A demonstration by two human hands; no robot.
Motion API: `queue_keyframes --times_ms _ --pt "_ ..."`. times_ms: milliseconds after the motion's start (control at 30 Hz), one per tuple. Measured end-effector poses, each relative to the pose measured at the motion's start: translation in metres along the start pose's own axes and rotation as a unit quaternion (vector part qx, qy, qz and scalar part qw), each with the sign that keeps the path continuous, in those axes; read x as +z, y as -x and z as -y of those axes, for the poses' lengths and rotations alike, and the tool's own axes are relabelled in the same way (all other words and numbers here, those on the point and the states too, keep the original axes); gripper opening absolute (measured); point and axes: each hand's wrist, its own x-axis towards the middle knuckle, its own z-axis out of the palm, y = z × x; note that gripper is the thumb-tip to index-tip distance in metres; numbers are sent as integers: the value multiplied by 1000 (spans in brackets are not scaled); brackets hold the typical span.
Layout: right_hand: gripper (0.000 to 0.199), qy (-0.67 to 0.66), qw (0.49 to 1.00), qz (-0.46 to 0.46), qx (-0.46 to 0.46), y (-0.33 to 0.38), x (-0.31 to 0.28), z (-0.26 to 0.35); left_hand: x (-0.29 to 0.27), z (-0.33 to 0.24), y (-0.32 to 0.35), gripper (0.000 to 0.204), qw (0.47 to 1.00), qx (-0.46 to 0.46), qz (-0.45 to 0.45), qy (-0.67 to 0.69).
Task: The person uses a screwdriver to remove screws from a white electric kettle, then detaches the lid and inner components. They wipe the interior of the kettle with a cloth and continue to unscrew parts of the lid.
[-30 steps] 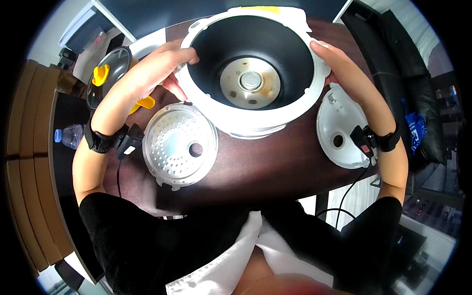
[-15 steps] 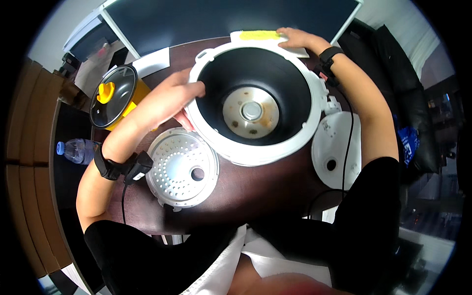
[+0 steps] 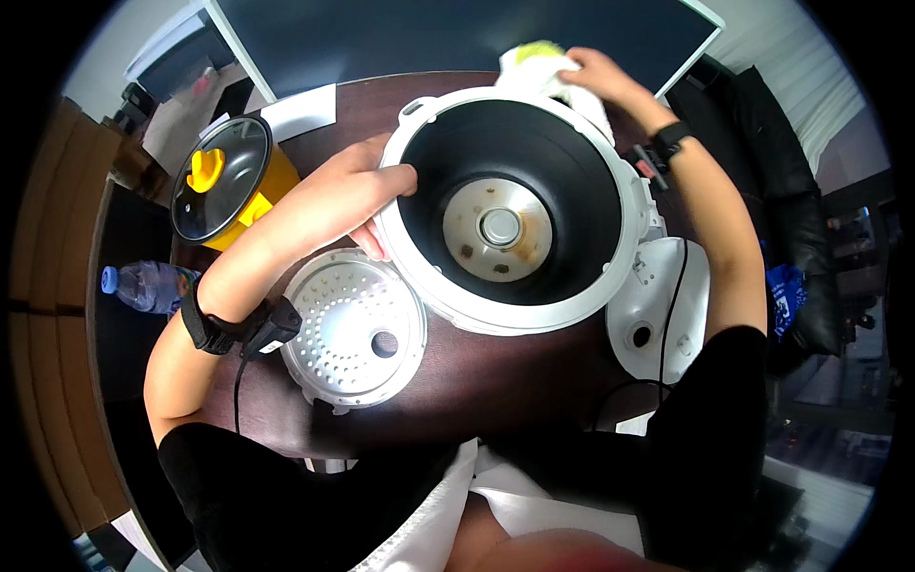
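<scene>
A white rice cooker body (image 3: pixel 519 315) with a dark inner well stands tilted toward me on a dark brown table (image 3: pixel 477 381). Its round metal heating plate (image 3: pixel 498 229) shows brown stains. My left hand (image 3: pixel 367 195) grips the cooker's left rim, thumb over the edge. My right hand (image 3: pixel 591 76) reaches past the far rim and holds a yellow-and-white cloth (image 3: pixel 538 57). A perforated round inner lid (image 3: pixel 351 329) lies flat just left of the cooker, below my left forearm.
The cooker's white outer lid (image 3: pixel 658 305) lies at the right with a black cord across it. A yellow pot with a glass lid (image 3: pixel 224 186) and a plastic water bottle (image 3: pixel 148 286) sit at the left. A white paper (image 3: pixel 300 110) and a dark screen (image 3: pixel 457 33) are behind.
My right hand left the cooker's right rim, reached behind it and took hold of the cloth. My left hand stayed on the left rim. The view shifted forward.
</scene>
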Motion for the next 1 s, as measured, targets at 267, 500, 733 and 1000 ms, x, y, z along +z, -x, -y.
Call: queue_keyframes --times_ms 267,500,733,1000 --pt "31 171 965 -182 -83 131 -80 249 37 35 21 69 970 129 -97 180" --pt "39 300 917 5 -264 166 -36 268 45 18 5 55 933 231 -190 202" --pt "42 341 886 -126 -288 159 -16 265 25 -37 13 57 944 282 -162 -64" --pt "17 457 850 15 -261 155 37 236 65 -69 28 58 893 320 -255 -188"
